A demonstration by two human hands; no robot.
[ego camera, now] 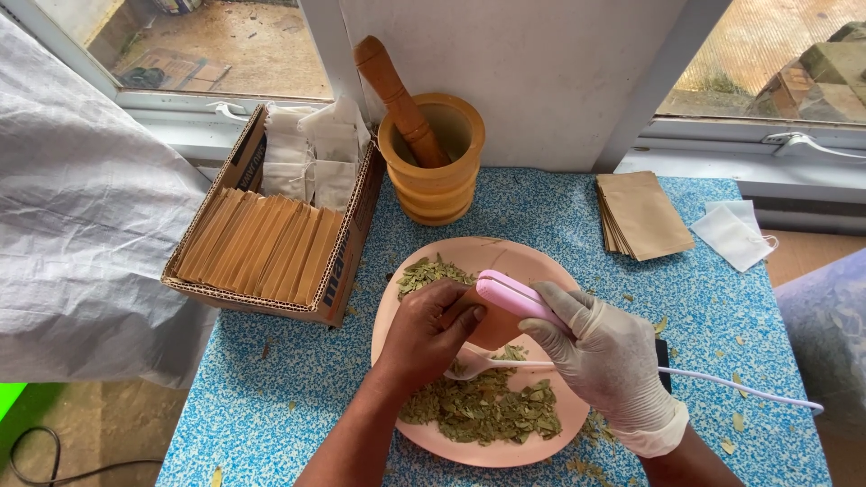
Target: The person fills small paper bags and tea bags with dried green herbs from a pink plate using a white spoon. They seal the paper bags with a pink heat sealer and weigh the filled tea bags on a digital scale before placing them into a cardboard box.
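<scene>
My right hand (606,353), in a white glove, grips a pink handheld sealer (516,297) with a white cord (740,386) trailing to the right. My bare left hand (426,330) holds a brown paper pouch (495,326) up against the sealer's jaws. Both hands hover over a pink plate (505,255) carrying dried green leaves (483,410) at its near side and a smaller heap at its far left. Most of the pouch is hidden by my fingers.
A cardboard box (345,261) at the left holds brown pouches and white cloth bags. A wooden mortar (435,185) with its pestle (394,95) stands behind the plate. A stack of brown pouches (642,215) and white bags (732,234) lie at the right. A white sack (81,225) hangs at left.
</scene>
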